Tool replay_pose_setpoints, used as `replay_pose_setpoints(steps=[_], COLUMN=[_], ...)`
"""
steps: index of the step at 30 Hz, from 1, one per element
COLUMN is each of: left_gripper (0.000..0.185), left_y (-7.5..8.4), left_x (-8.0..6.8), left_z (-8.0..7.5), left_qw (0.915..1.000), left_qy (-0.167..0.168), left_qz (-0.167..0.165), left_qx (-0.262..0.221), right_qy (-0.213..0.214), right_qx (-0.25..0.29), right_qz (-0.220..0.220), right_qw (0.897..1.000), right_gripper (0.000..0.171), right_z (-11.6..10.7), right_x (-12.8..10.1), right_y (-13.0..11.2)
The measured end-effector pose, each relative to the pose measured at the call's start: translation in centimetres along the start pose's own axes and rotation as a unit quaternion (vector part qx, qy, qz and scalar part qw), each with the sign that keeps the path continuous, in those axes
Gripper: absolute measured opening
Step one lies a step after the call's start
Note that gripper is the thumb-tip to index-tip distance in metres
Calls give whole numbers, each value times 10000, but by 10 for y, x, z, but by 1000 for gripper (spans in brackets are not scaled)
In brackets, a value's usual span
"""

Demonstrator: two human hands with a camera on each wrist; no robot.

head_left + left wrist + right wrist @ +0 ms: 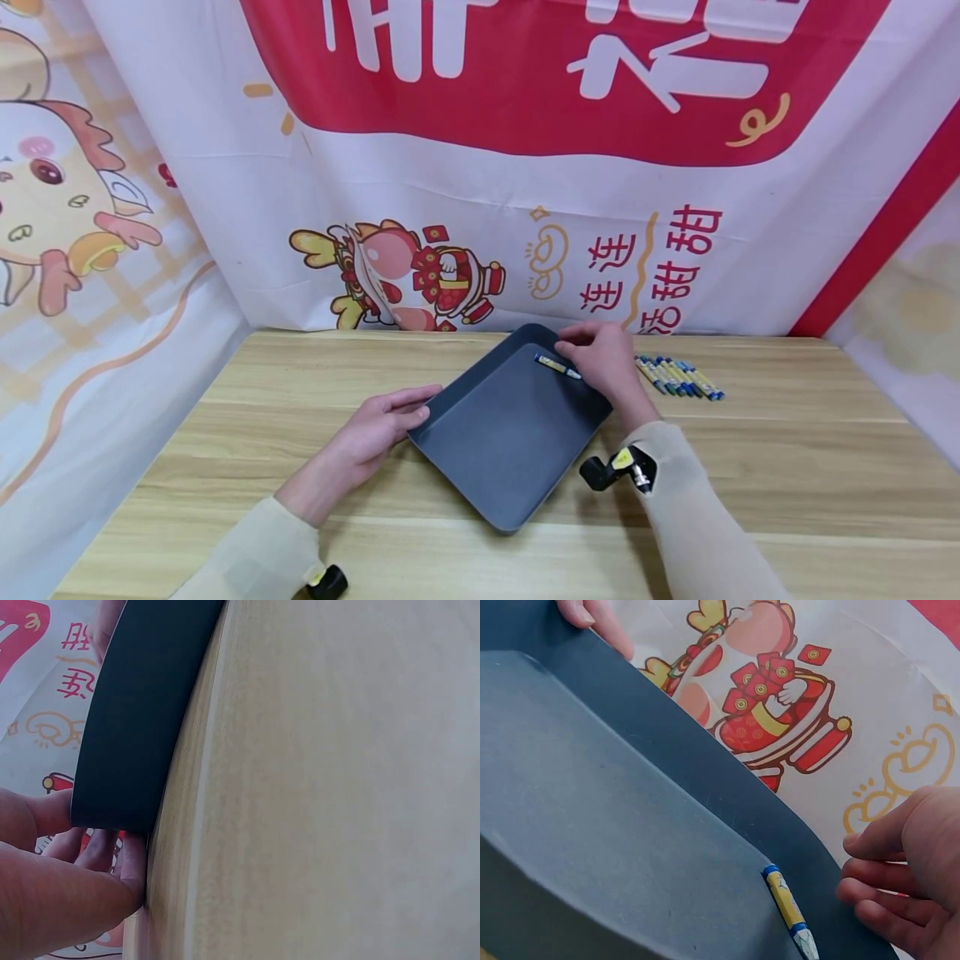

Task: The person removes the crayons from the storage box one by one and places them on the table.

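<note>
A dark grey rectangular tray [495, 442] sits at an angle on the wooden table. My left hand [378, 429] grips its left corner, thumb at the rim and the other fingers around the outside, as the left wrist view shows too. One crayon [784, 896] with a yellow and blue wrapper lies inside the tray, along the far wall. Just beside that crayon, my right hand [606, 360] is at the far right rim. Its fingers are loosely bent in the right wrist view, the fingertips overlap the tray wall, and nothing shows between them.
Several crayons [678, 377] lie side by side in a row on the table, right of the tray. A printed cloth [480, 192] hangs along the table's back edge. Bare wood [810, 483] stretches to the right.
</note>
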State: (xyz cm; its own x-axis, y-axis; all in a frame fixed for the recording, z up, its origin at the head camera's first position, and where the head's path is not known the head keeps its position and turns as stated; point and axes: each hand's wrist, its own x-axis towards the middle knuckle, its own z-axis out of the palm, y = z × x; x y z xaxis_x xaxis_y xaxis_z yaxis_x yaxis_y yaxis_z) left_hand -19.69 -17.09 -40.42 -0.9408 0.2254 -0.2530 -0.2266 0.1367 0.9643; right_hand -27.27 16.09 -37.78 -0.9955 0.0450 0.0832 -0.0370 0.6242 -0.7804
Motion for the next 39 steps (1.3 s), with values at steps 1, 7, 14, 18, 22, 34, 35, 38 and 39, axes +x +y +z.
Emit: replay_pose_setpoints(steps=[1,7,14,18,22,34,35,38,39], left_gripper=[45,45,44,44,44,45,45,45,45], left_y=[0,-1,-1,-1,0,-1,-1,0,0], left_x=[0,1,1,1,1,1,1,0,0], left_z=[0,-1,-1,-1,-1,-1,-1,-1,-1], left_qw=[10000,10000,10000,10000,10000,10000,10000,10000,10000], left_qy=[1,9,18,21,21,-2,-6,-3,3], left_qz=[0,-16,-6,-9,-12,-5,-6,-6,-5], left_qx=[5,8,7,12,17,9,12,-2,-1], right_qy=[-22,-116,-43,-41,-78,-276,-290,-346,-361], right_qx=[-15,-253,-676,-746,-841,-784,-782,-792,-794], right_qz=[3,57,-1,43,93,320,336,349,350], right_qw=[10000,9996,9977,9972,9964,9960,9959,9956,9956], right_gripper=[27,27,25,25,27,23,22,20,19], right_z=[1,4,9,12,17,33,34,37,37], right_x=[-1,-3,-4,-3,-3,-1,-1,-1,-1], right_y=[0,0,-2,-4,-7,-9,-9,-9,-10])
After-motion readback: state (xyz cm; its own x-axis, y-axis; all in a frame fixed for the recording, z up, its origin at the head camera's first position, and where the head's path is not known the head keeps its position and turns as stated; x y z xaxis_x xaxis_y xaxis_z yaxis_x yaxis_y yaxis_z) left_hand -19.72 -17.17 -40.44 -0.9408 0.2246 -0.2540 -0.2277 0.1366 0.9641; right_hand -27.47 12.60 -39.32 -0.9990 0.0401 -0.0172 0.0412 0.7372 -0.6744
